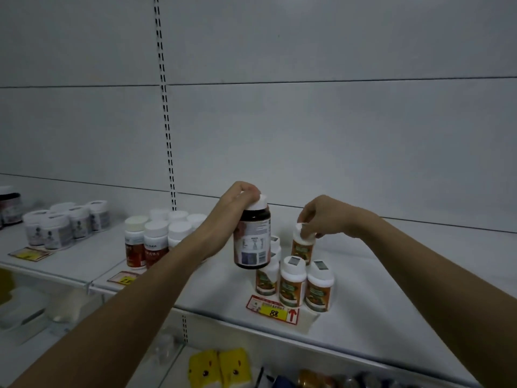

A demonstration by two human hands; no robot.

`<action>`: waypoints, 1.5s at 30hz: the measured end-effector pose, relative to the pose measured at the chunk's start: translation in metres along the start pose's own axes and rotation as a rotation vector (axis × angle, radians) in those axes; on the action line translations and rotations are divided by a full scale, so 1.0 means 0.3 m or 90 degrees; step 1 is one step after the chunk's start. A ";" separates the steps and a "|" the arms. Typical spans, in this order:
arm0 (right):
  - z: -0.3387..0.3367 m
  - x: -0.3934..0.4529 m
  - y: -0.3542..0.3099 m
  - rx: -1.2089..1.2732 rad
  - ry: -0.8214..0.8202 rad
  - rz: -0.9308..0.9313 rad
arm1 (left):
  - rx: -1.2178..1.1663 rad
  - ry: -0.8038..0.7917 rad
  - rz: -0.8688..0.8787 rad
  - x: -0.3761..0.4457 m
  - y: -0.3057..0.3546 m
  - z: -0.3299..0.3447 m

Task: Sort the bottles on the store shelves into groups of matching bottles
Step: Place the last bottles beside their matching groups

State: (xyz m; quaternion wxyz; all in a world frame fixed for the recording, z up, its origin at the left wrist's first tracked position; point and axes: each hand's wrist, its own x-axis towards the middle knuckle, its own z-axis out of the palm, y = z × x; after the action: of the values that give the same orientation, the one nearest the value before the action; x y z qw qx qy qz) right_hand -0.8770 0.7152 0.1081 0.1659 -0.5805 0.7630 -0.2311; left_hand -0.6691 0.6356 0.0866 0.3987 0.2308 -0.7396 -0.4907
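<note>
left hand (237,196): grip curled, raised | right hand (319,217): pinching, lower

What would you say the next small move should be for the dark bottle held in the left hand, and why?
Probably carry the dark bottle away from this spot: the left hand holds it by its white cap above the green-labelled bottles, which it does not match. The right hand grips one of those, so that group is forming here.

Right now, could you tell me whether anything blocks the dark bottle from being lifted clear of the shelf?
Nothing visible does: the left hand holds the dark bottle by its cap, raised above the white bottles.
</note>
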 end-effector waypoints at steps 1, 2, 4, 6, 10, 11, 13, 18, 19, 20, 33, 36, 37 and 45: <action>0.016 0.018 0.009 -0.014 -0.028 0.005 | -0.009 0.001 -0.004 0.015 -0.012 0.003; 0.032 0.034 0.017 -0.022 -0.050 0.009 | -0.021 0.003 -0.007 0.030 -0.022 0.005; 0.058 0.057 0.027 -0.019 -0.088 0.024 | -0.049 0.001 -0.011 0.060 -0.041 0.001; 0.073 0.070 0.035 0.003 -0.124 0.040 | -0.073 -0.001 -0.009 0.086 -0.051 -0.008; 0.062 0.076 0.040 0.033 -0.175 0.049 | -0.110 0.003 0.004 0.126 -0.037 -0.021; 0.052 0.073 0.032 0.018 -0.164 0.039 | -0.113 0.007 0.002 0.134 -0.029 -0.023; 0.029 0.065 -0.003 0.034 -0.078 -0.012 | -0.118 0.025 -0.005 0.150 -0.006 -0.024; 0.046 0.036 -0.124 0.340 0.031 -0.141 | -0.154 0.125 -0.011 0.173 0.061 -0.001; 0.064 0.037 -0.139 0.347 0.050 -0.151 | -0.164 0.140 -0.015 0.174 0.071 0.004; 0.081 0.041 -0.148 0.353 0.067 -0.162 | -0.168 0.148 -0.016 0.171 0.082 0.004; 0.200 0.102 -0.352 0.654 -0.172 -0.251 | -0.064 0.017 -0.027 -0.052 0.008 -0.321; 0.217 0.118 -0.453 0.455 -0.168 -0.275 | -0.071 0.063 -0.015 -0.116 0.001 -0.419; 0.219 0.123 -0.492 0.394 -0.151 -0.279 | -0.078 0.078 -0.017 -0.140 -0.005 -0.458; 0.350 0.098 -0.935 0.272 -0.048 -0.356 | -0.038 0.074 -0.038 -0.349 -0.031 -0.837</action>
State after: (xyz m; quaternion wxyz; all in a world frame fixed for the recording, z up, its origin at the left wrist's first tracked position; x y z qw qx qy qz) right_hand -0.6032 0.6085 0.1736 0.2418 -0.7271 0.5024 -0.4006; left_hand -0.4044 0.5724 0.0904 0.4331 0.2691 -0.6931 -0.5095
